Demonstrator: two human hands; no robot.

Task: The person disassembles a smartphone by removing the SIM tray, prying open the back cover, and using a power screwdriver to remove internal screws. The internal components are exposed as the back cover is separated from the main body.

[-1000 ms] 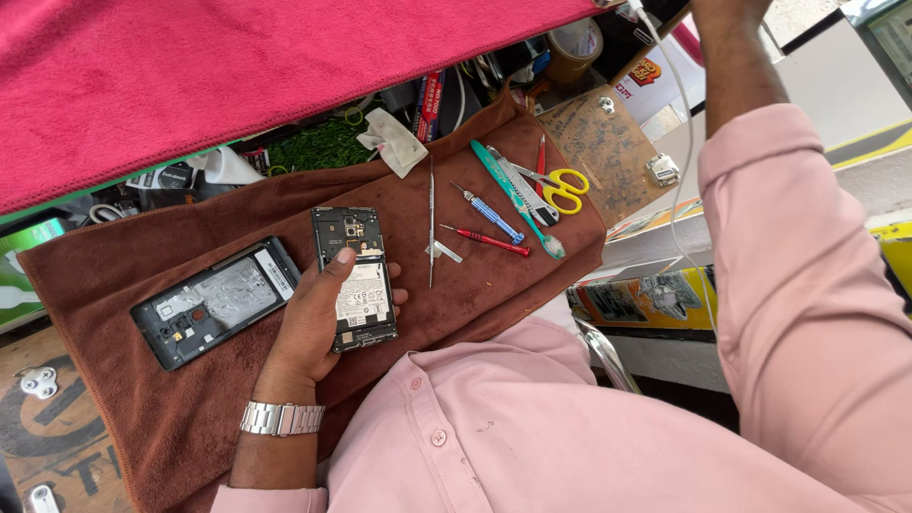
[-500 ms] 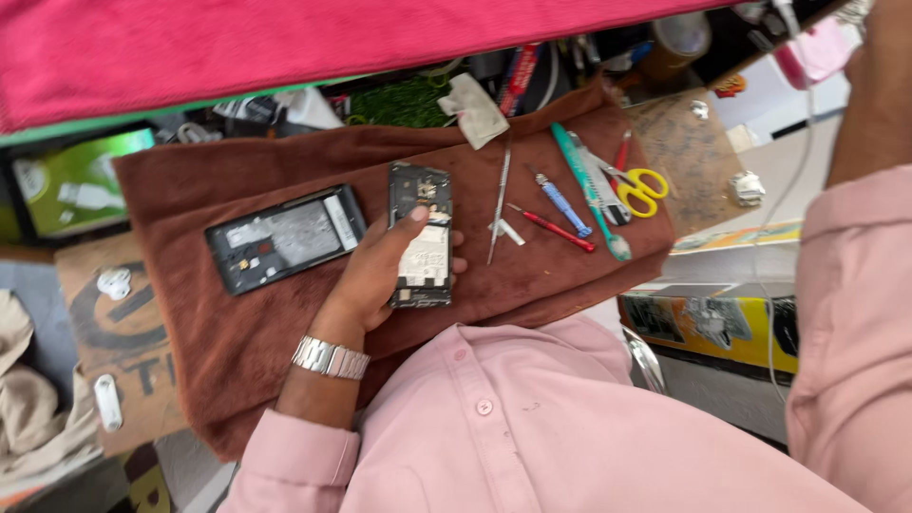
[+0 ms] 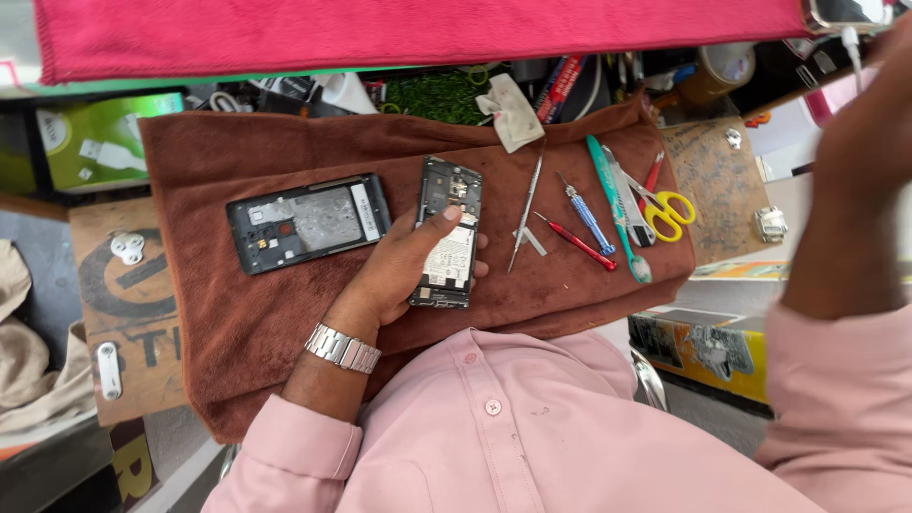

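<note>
The left hand (image 3: 399,271) lies palm-down on a brown towel (image 3: 237,332), fingers loosely curled round an opened phone body (image 3: 448,233) w/ its back cover off; the thumb tip rests on the phone's face approx. mid-length, and the phone lies flat on the towel under that hold. A metal wristwatch (image 3: 343,348) sits on the left wrist. Just beyond the left hand's knuckle side, not touching it, lies a second phone frame (image 3: 308,221), flat, inner side up. On the thumb side of the held phone, close by but apart, lies a thin metal pry tool (image 3: 525,214); further out in the same direction are a red screwdriver (image 3: 576,242), a blue screwdriver (image 3: 587,215), a teal toothbrush (image 3: 617,209) and yellow-handled scissors (image 3: 665,211), all on the towel. A crumpled white cloth scrap (image 3: 511,112) sits past the phone's far end, at the towel edge. The right arm is raised at the frame's right side; the right hand (image 3: 869,123) is only partly in view, so its grip and opening cannot be determined.
</note>
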